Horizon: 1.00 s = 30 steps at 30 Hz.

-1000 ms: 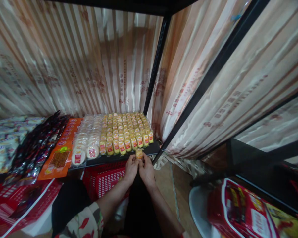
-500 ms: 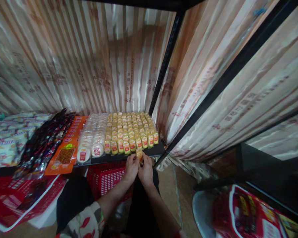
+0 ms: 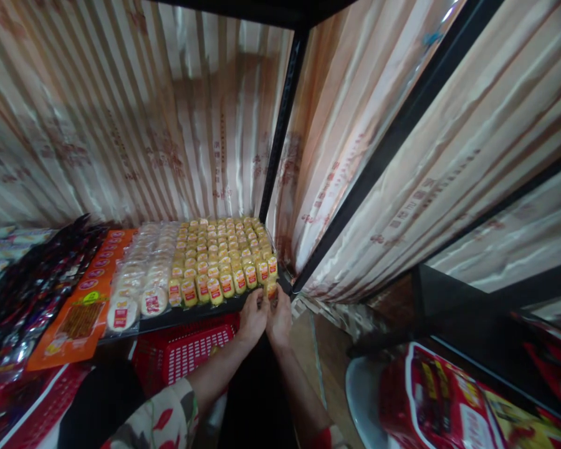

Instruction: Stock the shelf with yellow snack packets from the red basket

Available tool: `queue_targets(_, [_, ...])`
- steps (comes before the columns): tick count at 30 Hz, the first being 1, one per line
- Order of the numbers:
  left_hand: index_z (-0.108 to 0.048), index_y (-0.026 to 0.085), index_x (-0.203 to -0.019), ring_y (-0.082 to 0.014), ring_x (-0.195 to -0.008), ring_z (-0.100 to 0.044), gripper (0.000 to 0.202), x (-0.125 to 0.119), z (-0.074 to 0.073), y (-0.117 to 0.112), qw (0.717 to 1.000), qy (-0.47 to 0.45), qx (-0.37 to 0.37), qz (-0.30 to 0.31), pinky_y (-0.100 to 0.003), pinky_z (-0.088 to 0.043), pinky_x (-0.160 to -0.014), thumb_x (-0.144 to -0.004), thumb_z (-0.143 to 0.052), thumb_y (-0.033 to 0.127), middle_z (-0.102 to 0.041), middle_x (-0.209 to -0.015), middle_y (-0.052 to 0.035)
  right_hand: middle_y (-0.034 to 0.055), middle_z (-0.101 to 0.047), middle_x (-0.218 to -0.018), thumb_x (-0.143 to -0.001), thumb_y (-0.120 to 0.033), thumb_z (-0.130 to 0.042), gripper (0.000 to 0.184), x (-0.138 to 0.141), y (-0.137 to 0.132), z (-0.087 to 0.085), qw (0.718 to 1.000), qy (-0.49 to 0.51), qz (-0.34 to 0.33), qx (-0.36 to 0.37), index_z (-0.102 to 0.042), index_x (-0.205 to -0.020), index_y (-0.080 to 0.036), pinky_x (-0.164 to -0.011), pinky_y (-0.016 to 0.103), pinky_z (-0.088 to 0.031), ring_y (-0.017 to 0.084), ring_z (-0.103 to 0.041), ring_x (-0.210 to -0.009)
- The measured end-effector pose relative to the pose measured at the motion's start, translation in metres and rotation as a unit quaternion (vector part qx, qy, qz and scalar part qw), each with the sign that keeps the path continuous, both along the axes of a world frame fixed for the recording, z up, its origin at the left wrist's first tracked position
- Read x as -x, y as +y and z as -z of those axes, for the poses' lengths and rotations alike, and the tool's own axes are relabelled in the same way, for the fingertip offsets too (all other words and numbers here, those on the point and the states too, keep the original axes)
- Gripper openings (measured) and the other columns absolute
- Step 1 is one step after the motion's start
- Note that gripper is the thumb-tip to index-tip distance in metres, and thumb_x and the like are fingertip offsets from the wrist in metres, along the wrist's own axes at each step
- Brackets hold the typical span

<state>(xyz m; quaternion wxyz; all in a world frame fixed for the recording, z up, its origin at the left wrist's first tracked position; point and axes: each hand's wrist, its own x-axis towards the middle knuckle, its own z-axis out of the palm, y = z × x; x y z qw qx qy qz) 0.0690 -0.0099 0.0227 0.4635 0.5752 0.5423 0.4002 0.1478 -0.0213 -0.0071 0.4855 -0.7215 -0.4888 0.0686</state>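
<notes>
Small yellow wrapped snack cakes (image 3: 215, 262) stand in tight rows on the black shelf (image 3: 168, 319), their red labels facing me along the front. One more wrapped snack cake (image 3: 271, 289) is pinched at the shelf's front right corner, just before the end of the front row. My right hand (image 3: 279, 319) grips it from the right, fingers closed. From the left, my left hand (image 3: 252, 321) has its fingers bent together against the same packet; its fingertips are partly hidden.
Left of the cakes lie round white wrapped crackers (image 3: 154, 301), an orange snack bag (image 3: 81, 312) and dark shiny packets (image 3: 32, 293). A red basket (image 3: 194, 355) sits under the shelf. Black posts (image 3: 285, 125) and a curtain (image 3: 206, 125) bound the shelf. A red package (image 3: 439, 399) is at lower right.
Both hands have moved right along the shelf front with the snack cake, up to the right end of the front row. The view has turned right, so the shelf sits further left.
</notes>
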Motion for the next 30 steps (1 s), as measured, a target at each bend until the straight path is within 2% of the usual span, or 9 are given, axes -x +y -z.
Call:
queue_targets(9, [-0.058, 0.016, -0.114, -0.0198, -0.114, -0.055, 0.033, -0.022, -0.010, 0.018, 0.999, 0.036, 0.006, 0.030, -0.032, -0.040, -0.100, -0.083, -0.048, 0.021, -0.061, -0.122, -0.0102, 0.0179, -0.055, -0.118, -0.082, -0.036, -0.036, 0.052, -0.022, 0.027, 0.005, 0.999, 0.024, 0.025, -0.010, -0.048, -0.126, -0.011, -0.092, 0.041, -0.042, 0.026, -0.052, -0.107])
queue_targets(15, [-0.056, 0.014, -0.119, -0.0197, -0.114, -0.055, 0.038, -0.022, -0.007, 0.027, 0.998, 0.065, 0.014, 0.024, -0.032, -0.037, -0.103, -0.083, -0.047, 0.019, -0.059, -0.125, -0.0108, 0.0161, -0.053, -0.121, -0.083, -0.034, -0.036, 0.049, -0.022, 0.038, 0.004, 0.999, 0.017, 0.030, -0.015, -0.047, -0.126, -0.014, -0.092, 0.039, -0.042, 0.025, -0.051, -0.109])
queue_targets(21, [-0.056, 0.012, -0.119, -0.0189, -0.113, -0.056, 0.038, -0.021, -0.007, 0.029, 0.996, 0.086, 0.012, 0.021, -0.030, -0.037, -0.103, -0.083, -0.046, 0.017, -0.059, -0.125, -0.0116, 0.0195, -0.051, -0.123, -0.080, -0.033, -0.036, 0.051, -0.027, 0.051, 0.008, 0.999, 0.035, 0.016, -0.016, -0.046, -0.124, -0.009, -0.095, 0.040, -0.039, 0.026, -0.047, -0.115])
queue_targets(26, [-0.058, 0.016, -0.119, -0.0185, -0.113, -0.056, 0.038, -0.021, -0.009, 0.028, 0.996, 0.085, 0.021, 0.016, -0.029, -0.038, -0.102, -0.082, -0.046, 0.017, -0.059, -0.125, -0.0092, 0.0173, -0.054, -0.123, -0.079, -0.034, -0.037, 0.051, -0.029, 0.055, 0.012, 0.999, 0.049, 0.009, -0.021, -0.045, -0.124, -0.012, -0.097, 0.040, -0.039, 0.025, -0.049, -0.113])
queue_targets(30, [-0.055, 0.012, -0.121, -0.0185, -0.113, -0.056, 0.040, -0.020, -0.013, 0.027, 0.996, 0.087, 0.019, 0.022, -0.029, -0.038, -0.103, -0.083, -0.045, 0.017, -0.057, -0.127, -0.0112, 0.0148, -0.058, -0.118, -0.079, -0.035, -0.037, 0.051, -0.027, 0.055, 0.006, 0.997, 0.073, -0.003, -0.007, -0.044, -0.125, -0.014, -0.092, 0.038, -0.043, 0.024, -0.056, -0.106])
